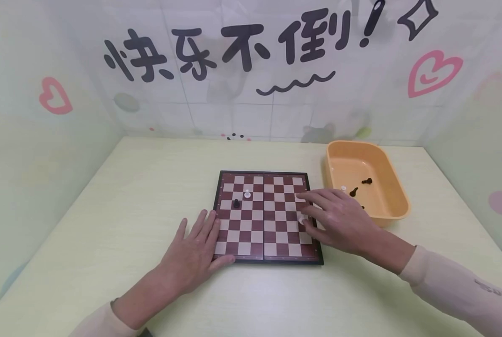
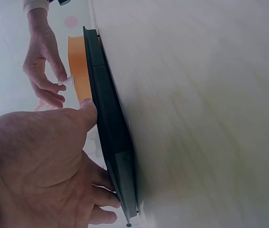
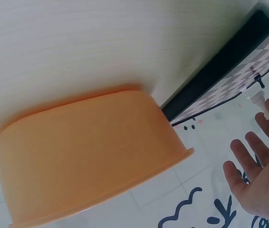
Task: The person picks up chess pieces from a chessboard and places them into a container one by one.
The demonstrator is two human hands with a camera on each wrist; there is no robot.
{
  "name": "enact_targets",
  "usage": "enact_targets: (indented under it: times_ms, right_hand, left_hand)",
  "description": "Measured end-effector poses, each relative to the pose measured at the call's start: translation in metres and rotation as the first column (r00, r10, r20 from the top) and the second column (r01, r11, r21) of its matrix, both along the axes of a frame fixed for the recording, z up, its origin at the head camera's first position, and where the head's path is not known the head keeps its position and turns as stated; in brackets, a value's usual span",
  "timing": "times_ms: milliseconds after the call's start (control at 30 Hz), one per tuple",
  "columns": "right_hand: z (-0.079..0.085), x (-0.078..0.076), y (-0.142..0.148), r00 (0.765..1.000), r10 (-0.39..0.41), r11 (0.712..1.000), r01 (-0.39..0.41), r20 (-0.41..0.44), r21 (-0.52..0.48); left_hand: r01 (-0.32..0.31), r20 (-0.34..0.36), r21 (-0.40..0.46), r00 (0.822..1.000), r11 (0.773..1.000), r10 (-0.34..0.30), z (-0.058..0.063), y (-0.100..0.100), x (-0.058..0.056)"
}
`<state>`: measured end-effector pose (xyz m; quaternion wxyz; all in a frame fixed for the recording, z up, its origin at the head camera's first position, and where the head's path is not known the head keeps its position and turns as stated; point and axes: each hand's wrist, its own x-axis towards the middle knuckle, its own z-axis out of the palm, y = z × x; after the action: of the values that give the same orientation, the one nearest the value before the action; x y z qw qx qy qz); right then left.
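Note:
A brown-and-white chessboard (image 1: 257,228) lies on the table. My right hand (image 1: 344,220) is over its right side and pinches a white chess piece (image 3: 258,100) between thumb and index finger, the other fingers spread. The piece shows in the left wrist view too, base toward the board. My left hand (image 1: 192,255) rests at the board's left front corner, fingers straight along the left edge and thumb over the front edge. On the board's left half stand a white chess piece (image 1: 247,194) and, diagonally nearer, a black chess piece (image 1: 236,203).
Just right of the board stands an orange plastic bin (image 1: 396,187), partly behind my right hand. Several chess pieces lie inside, among them a black piece (image 1: 366,181) on its side. A white wall with black lettering (image 1: 242,47) closes the back, with side walls left and right.

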<state>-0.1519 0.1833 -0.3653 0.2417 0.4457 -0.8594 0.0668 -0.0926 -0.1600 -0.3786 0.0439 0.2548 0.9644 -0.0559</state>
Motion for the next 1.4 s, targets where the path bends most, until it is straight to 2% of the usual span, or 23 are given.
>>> enact_targets:
  times_ms: [333, 567, 833, 1033, 1400]
  right_hand:
    - [-0.001, -0.001, 0.019, 0.997, -0.072, 0.997, 0.072, 0.012, -0.024]
    - [0.003, -0.004, 0.030, 0.997, -0.073, 0.995, 0.072, -0.010, -0.066]
    - [0.010, -0.006, 0.045, 0.996, -0.085, 0.991, 0.087, 0.019, -0.100]
    - [0.010, -0.007, 0.057, 0.992, -0.122, 0.983, 0.126, 0.039, -0.133]
    - [0.011, -0.011, 0.069, 0.985, -0.172, 0.973, 0.172, 0.011, -0.152]
  left_hand:
    - [0.006, -0.011, 0.004, 1.000, 1.000, -0.006, -0.001, -0.001, -0.001]
    - [0.004, -0.038, 0.017, 0.999, 1.000, -0.003, -0.003, -0.004, 0.000]
    - [0.007, -0.051, 0.039, 0.999, 0.999, -0.005, -0.007, -0.003, -0.002]
    - [0.022, -0.053, 0.047, 0.998, 0.999, -0.019, -0.007, -0.002, -0.003]
    - [0.017, -0.050, 0.042, 0.999, 0.999, -0.015, -0.007, -0.003, -0.001]
